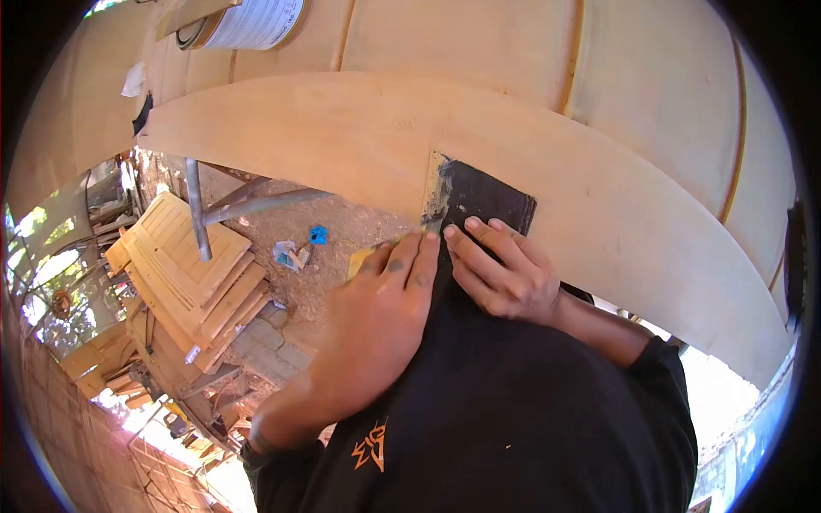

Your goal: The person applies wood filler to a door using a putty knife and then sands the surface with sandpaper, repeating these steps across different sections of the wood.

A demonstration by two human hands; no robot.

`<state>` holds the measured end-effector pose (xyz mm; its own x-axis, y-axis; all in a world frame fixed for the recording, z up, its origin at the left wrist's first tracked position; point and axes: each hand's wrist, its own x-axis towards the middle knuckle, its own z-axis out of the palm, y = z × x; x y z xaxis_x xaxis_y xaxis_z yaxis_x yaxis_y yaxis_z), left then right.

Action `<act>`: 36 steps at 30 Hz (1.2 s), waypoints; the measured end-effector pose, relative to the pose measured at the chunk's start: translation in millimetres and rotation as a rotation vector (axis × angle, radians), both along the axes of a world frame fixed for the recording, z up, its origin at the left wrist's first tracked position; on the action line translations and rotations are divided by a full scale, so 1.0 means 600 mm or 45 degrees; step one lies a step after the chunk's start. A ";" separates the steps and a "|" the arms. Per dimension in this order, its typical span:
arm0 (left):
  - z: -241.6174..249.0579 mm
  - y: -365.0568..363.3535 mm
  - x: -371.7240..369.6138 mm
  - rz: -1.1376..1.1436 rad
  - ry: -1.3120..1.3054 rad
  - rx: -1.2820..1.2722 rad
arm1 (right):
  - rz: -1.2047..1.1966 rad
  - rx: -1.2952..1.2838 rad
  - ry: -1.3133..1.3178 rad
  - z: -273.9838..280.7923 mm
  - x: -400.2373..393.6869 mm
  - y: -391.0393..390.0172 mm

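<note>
A black rectangular sheet [489, 198] lies on the pale curved wooden board [282, 120], with a greyish-tan paste smear [436, 190] along its left side. The fingers of my right hand [505, 272] are bent and press on the sheet's near part; its thumb is hidden. My left hand [380, 312] is beside it at the board's near edge, fingers close together and fingertips at the lower end of the smear. Part of a yellow piece [361, 259] shows beneath the left hand. Whatever its fingers grip is hidden.
A labelled can [252, 24] stands at the upper left on larger wood panels [462, 43]. Below, metal legs [198, 205] rise from the dirt floor, near stacked wooden door panels [192, 265]. A blue scrap [318, 234] lies on the ground.
</note>
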<state>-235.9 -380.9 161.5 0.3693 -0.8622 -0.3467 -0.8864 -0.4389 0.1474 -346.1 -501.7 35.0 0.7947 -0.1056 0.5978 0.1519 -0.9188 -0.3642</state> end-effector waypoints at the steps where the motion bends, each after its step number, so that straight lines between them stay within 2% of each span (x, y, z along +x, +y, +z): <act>1: -0.001 -0.005 0.000 0.017 0.006 -0.009 | 0.015 -0.002 0.027 0.001 0.000 -0.001; 3: -0.004 -0.016 0.001 0.059 0.021 -0.036 | 0.052 -0.014 0.085 0.008 -0.002 -0.004; 6: 0.010 -0.002 -0.004 0.051 0.032 0.098 | 0.085 -0.013 0.097 0.009 -0.002 -0.007; 12: -0.002 -0.017 -0.004 0.048 -0.024 0.005 | 0.099 0.040 0.102 0.008 -0.005 -0.005; 15: 0.006 -0.004 -0.016 0.033 0.012 0.140 | 0.100 0.019 0.071 0.004 -0.004 -0.005; 18: 0.002 -0.035 -0.006 0.049 -0.056 0.098 | 0.107 0.024 0.091 0.007 -0.007 -0.006; 24: -0.001 -0.010 -0.014 -0.008 -0.016 0.051 | 0.099 0.032 0.071 0.005 -0.001 -0.009; 27: -0.005 -0.036 -0.010 0.122 -0.037 0.010 | 0.088 0.042 0.079 0.008 -0.004 -0.008; 30: 0.014 -0.020 -0.010 0.110 0.038 0.142 | 0.098 0.052 0.077 0.010 -0.003 -0.009; 33: 0.003 -0.027 -0.018 0.144 -0.026 0.044 | 0.060 0.056 0.056 0.005 -0.002 -0.005; 36: 0.003 -0.036 -0.009 0.094 -0.023 0.094 | 0.076 0.098 0.057 0.009 -0.002 -0.007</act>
<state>-241.3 -402.5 163.0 0.4377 -0.8048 -0.4008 -0.8534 -0.5122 0.0964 -347.4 -505.6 40.5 0.8269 -0.1014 0.5532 0.1875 -0.8777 -0.4410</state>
